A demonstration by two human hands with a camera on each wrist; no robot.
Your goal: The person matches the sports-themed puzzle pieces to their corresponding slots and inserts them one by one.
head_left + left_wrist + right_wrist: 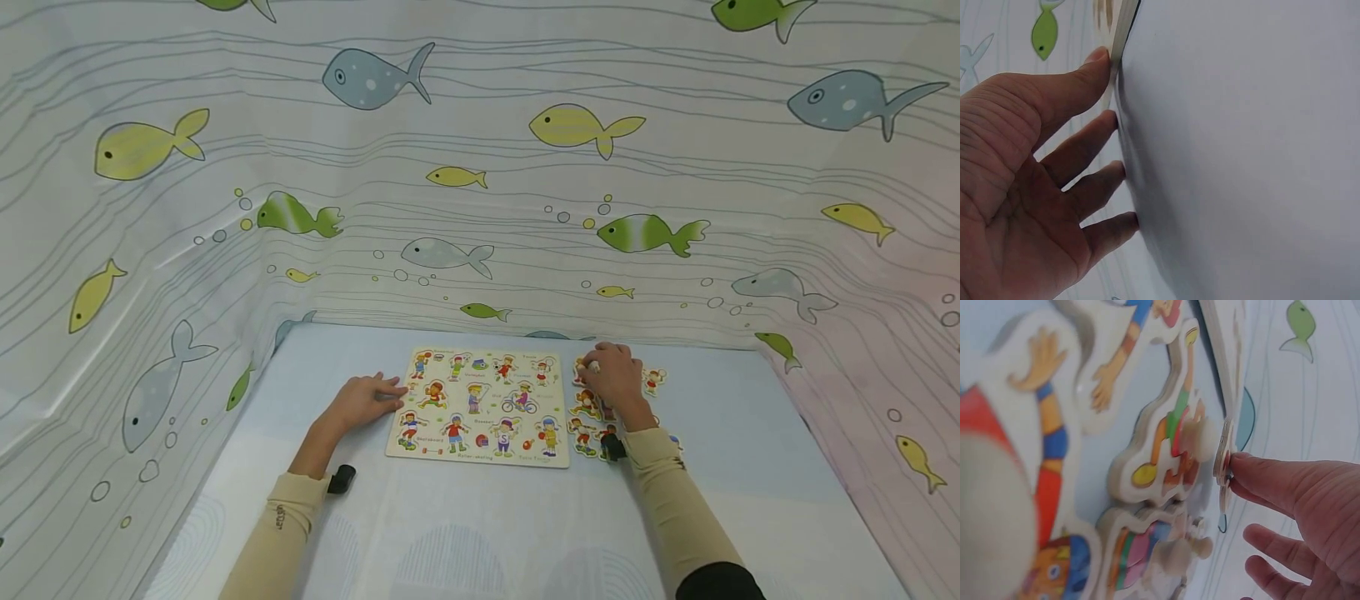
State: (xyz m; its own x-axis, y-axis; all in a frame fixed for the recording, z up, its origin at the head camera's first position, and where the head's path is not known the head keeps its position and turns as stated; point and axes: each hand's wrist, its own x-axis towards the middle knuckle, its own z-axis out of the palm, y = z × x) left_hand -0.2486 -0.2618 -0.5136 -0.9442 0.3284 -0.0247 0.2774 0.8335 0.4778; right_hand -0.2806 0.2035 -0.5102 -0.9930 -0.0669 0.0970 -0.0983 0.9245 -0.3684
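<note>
A wooden puzzle board [551, 433] printed with children playing sports lies on the table in front of the person. At its left edge rests the left hand [363, 402], its thumb touching the side of the board and its other fingers spread on the table in the left wrist view. Beyond the board's right side, the right hand [617, 379] pinches a wooden puzzle piece [1225, 453] between thumb and fingers; it shows almost edge-on, so its picture is hidden. Close by lie several knobbed puzzle pieces [1124, 472], partly covered by that hand in the head view.
One loose piece [654, 381] lies right of the right hand, and another [582, 437] sits near the board's lower right corner. The pale table [450, 533] meets a fish-patterned cloth wall [510, 275] at the back and sides. Black wrist cameras [342, 479] sit on both cuffs.
</note>
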